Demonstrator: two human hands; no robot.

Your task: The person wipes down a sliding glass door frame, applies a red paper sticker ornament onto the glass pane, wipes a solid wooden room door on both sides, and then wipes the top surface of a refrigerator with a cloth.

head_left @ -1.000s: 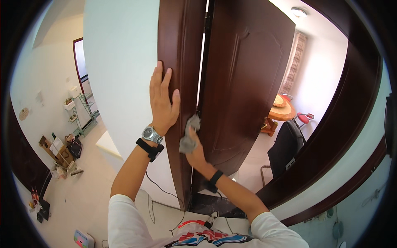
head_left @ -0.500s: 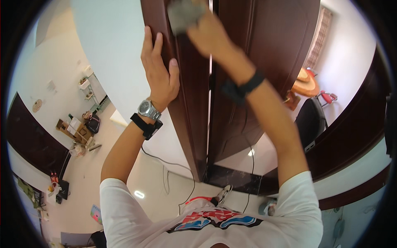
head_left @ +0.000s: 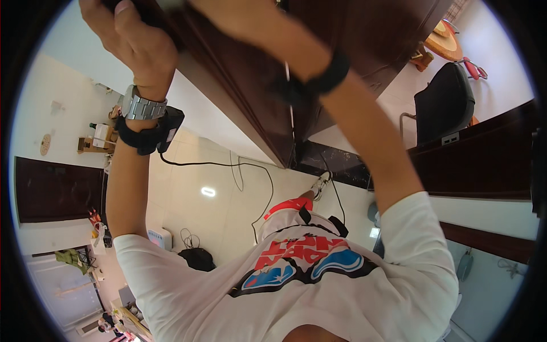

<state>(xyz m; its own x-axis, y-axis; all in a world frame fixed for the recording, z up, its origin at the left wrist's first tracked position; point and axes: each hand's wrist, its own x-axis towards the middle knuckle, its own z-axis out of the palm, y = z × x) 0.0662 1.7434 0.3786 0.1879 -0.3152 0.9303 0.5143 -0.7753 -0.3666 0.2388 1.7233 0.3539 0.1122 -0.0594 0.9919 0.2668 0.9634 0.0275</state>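
My left hand (head_left: pixel 139 48) is raised at the upper left beside the edge of a dark brown wooden door frame (head_left: pixel 228 85). Its thumb and a finger show apart, and the other fingertips run out of the picture. Smeared by motion, my right hand (head_left: pixel 239 20) reaches across the frame at the top edge, its fingers mostly cut off. A sliver of the grey cloth (head_left: pixel 170 3) shows just beyond it. A brown panelled door (head_left: pixel 364 51) stands beside the frame.
Black cables (head_left: pixel 228 163) hang from my wrists toward the tiled floor (head_left: pixel 188 194). On the right are a black chair (head_left: pixel 447 102) and a round wooden table (head_left: pixel 443 47). A dark bag (head_left: pixel 196 259) lies on the floor at left, with boxes (head_left: pixel 101 137) by the far wall.
My view has tipped and shifted, so both hands now sit higher and further left. The right hand has swept left along the frame with the cloth, which is now nearly out of the picture.
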